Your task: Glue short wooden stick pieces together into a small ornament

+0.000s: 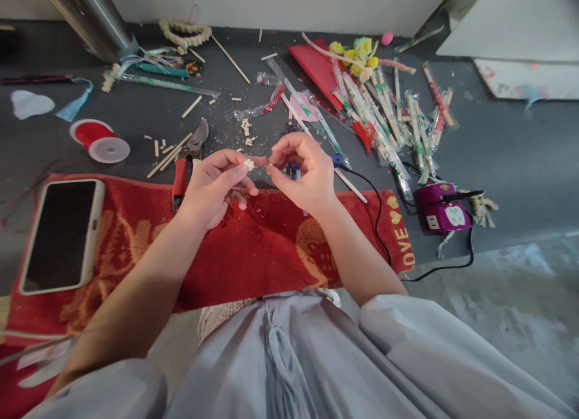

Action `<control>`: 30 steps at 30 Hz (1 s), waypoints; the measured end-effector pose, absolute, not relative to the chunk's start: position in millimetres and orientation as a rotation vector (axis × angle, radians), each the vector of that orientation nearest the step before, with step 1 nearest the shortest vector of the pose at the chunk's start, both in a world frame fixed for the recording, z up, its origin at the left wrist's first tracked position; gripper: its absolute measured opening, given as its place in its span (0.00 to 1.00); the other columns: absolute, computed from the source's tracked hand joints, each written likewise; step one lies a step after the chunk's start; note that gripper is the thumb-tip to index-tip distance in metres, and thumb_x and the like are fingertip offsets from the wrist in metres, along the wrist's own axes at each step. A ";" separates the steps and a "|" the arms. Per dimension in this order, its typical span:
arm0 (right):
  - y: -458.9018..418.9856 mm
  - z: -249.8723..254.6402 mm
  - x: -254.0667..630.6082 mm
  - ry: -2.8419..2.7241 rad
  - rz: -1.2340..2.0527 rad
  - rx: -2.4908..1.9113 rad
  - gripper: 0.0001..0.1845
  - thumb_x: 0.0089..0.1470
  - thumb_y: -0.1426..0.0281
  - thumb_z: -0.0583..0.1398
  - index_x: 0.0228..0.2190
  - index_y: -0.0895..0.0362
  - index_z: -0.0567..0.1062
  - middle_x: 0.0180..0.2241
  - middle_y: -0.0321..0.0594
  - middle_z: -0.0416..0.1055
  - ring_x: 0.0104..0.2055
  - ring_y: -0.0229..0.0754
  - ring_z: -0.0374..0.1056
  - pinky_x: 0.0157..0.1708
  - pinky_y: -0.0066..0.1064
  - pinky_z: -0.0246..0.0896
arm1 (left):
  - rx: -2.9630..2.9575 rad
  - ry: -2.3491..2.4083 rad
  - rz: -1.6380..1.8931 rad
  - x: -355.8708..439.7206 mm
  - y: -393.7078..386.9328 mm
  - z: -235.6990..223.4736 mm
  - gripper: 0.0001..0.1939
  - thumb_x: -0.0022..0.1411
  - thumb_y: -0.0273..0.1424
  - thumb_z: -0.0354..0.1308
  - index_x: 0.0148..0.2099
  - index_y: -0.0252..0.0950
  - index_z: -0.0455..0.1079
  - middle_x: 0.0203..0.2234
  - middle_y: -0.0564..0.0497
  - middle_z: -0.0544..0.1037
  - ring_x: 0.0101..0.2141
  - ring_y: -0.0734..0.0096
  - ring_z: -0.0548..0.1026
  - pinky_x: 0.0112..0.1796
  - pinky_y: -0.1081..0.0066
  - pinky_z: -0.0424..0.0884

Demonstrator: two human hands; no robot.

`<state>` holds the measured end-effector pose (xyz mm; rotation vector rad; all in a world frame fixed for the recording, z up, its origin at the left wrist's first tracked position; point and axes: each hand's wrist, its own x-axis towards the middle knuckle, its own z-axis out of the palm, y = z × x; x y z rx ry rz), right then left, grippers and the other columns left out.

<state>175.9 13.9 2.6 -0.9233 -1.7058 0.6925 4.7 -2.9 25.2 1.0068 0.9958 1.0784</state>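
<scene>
My left hand (212,187) pinches a small, knobbly cream-coloured piece (248,165) between thumb and forefinger, its other fingers loosely curled. Close beside it, my right hand (305,172) has thumb and fingertips pressed together; whatever is between them is too small to make out. Both hands are raised over the far edge of a red towel (253,250). Partly behind my left hand lie pliers (196,140) with red handles. A blue tool (337,160) with a black cord is mostly hidden behind my right hand.
Cut sticks (170,157) and crumbs litter the grey table. A spool of red thread (97,135) and a phone (63,235) are at left. Wrapped sticks (375,114) pile up at right, near a purple corded device (442,208). A metal post (97,21) stands at back left.
</scene>
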 end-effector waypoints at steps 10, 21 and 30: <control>16.8 5.8 178.9 -1.741 0.652 -0.928 0.04 0.55 0.69 0.61 0.35 0.54 0.73 0.33 0.36 0.74 0.34 0.36 0.71 0.37 0.32 0.71 | 0.933 0.984 1.087 4.1 -0.1 25.8 0.14 0.48 0.39 0.67 0.31 0.39 0.67 0.30 0.50 0.80 0.20 0.75 0.74 0.12 0.79 0.62; 18.2 8.6 180.2 -1.800 0.629 -0.893 0.03 0.53 0.72 0.60 0.29 0.56 0.75 0.30 0.35 0.74 0.33 0.34 0.69 0.33 0.28 0.67 | 0.925 1.034 1.042 5.1 1.0 24.1 0.11 0.49 0.36 0.65 0.30 0.38 0.67 0.27 0.51 0.78 0.19 0.75 0.73 0.12 0.78 0.61; 15.0 7.9 175.5 -1.802 0.614 -0.778 0.02 0.54 0.71 0.62 0.30 0.56 0.75 0.31 0.35 0.74 0.33 0.33 0.68 0.34 0.29 0.67 | 0.885 1.081 0.960 7.5 1.7 18.3 0.10 0.51 0.35 0.63 0.29 0.37 0.67 0.24 0.52 0.73 0.18 0.76 0.72 0.13 0.78 0.61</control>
